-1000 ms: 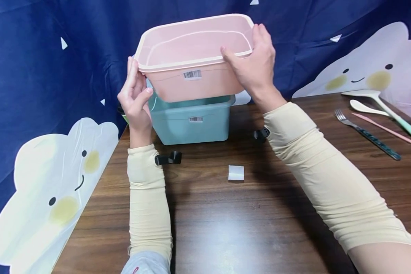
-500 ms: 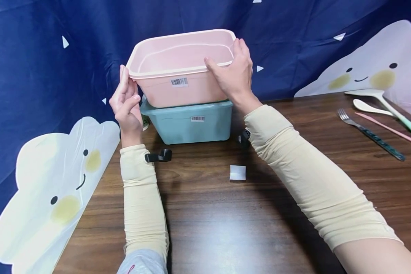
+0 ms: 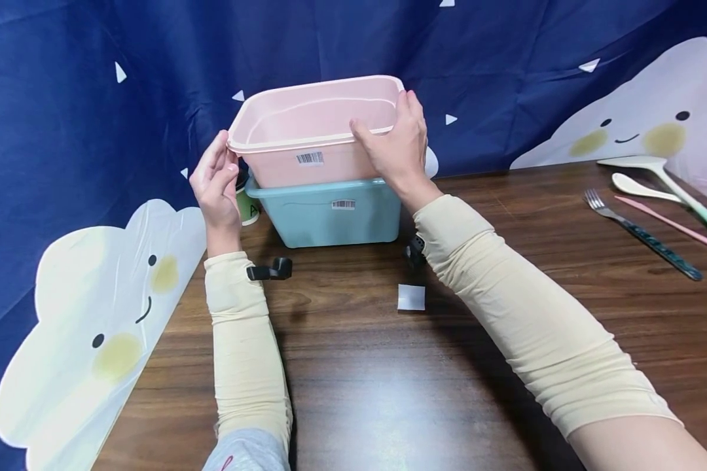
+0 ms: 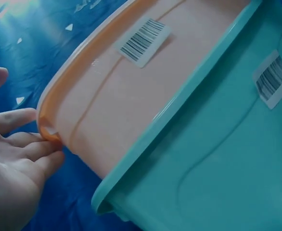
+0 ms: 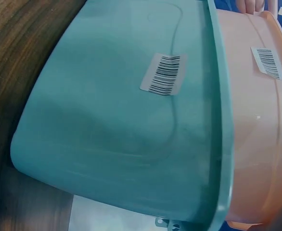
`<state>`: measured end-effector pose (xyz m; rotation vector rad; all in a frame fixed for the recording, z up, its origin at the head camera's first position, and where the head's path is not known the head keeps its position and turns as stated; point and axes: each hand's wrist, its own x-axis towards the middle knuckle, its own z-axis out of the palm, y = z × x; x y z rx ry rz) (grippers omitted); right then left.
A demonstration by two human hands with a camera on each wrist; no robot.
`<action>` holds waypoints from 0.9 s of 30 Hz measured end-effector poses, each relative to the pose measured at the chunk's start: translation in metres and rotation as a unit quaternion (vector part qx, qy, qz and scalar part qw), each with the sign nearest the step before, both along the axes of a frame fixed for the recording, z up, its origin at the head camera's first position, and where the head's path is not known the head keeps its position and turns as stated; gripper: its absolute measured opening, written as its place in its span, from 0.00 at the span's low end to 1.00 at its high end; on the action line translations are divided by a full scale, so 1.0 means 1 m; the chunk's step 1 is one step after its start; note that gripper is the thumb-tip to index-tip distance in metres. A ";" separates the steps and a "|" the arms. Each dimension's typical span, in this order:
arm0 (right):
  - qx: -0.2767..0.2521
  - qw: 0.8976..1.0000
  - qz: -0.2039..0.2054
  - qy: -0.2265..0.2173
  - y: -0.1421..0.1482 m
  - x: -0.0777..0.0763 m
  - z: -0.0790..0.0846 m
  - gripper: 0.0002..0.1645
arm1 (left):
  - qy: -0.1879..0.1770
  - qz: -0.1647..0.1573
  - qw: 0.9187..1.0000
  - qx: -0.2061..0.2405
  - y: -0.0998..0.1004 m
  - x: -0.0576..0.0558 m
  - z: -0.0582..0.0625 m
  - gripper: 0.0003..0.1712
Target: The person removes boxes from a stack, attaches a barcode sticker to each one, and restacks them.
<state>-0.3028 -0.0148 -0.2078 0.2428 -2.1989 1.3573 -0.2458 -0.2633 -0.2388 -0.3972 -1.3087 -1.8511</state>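
A pink plastic storage bin (image 3: 330, 157) sits with its lower part inside a teal storage bin (image 3: 342, 226) on the table. Both bear a barcode label on the front. At the pink bin's left corner, my left hand (image 3: 217, 190) supports the rim with nearly straight fingers; in the left wrist view the thumb stays apart from it. My right hand (image 3: 397, 147) grips the right end, thumb over the front rim and fingers along the side. How deep the pink bin reaches into the teal one is hidden by the teal wall.
Behind my left hand stands a green cup (image 3: 247, 206) marked A. A small white square (image 3: 411, 297) lies on the brown table (image 3: 353, 366). To the right lie a fork (image 3: 642, 234), a white spoon (image 3: 645, 188), a pink stick (image 3: 677, 226) and a long-handled utensil (image 3: 677, 180).
Both hands have lowered the pink bin and shifted it left, from above the teal bin to partly inside it. The green cup now shows more.
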 end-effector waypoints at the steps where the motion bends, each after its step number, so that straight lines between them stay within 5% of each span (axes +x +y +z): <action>1: 0.002 1.000 0.000 0.002 0.000 0.000 -0.001 0.54 | -0.009 0.005 1.000 -0.004 -0.001 0.000 0.000 0.36; 8: 0.013 1.000 0.004 -0.001 0.000 -0.001 -0.012 0.54 | -0.078 0.014 0.997 -0.017 -0.003 -0.001 -0.002 0.31; 17: 0.031 0.999 0.007 -0.008 0.001 -0.005 -0.030 0.52 | -0.122 0.016 0.992 -0.041 -0.004 -0.005 -0.008 0.29; 27: 0.104 0.994 0.028 -0.022 0.008 0.000 -0.042 0.48 | -0.183 0.099 0.974 -0.093 -0.014 -0.003 -0.006 0.21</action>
